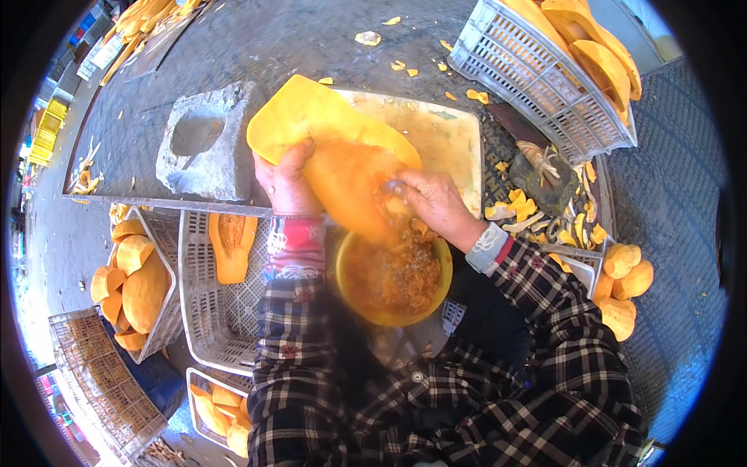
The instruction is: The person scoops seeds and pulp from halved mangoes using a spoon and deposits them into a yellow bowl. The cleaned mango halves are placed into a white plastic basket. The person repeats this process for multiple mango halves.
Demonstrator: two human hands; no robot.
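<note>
My left hand [292,181] grips a halved, peeled orange squash [327,128] by its left side, thumb on the cut face. The squash is tilted over a yellow bowl [344,286] that holds wet seeds and stringy pulp [408,274]. At the squash's hollow, my right hand [435,201] closes around a small metal scraping tool [394,187], probably a spoon; its working end is blurred and partly hidden. Loose pulp hangs between the hollow and the bowl. Behind the squash lies a stained white cutting board [449,140].
A concrete block [204,140] with a round hole stands left on the table. A grey plastic crate [543,87] of squash pieces sits at right, near peelings [519,204]. Below the table edge, one crate [198,309] holds a hollowed squash half [233,248]; another holds peeled squash [143,286].
</note>
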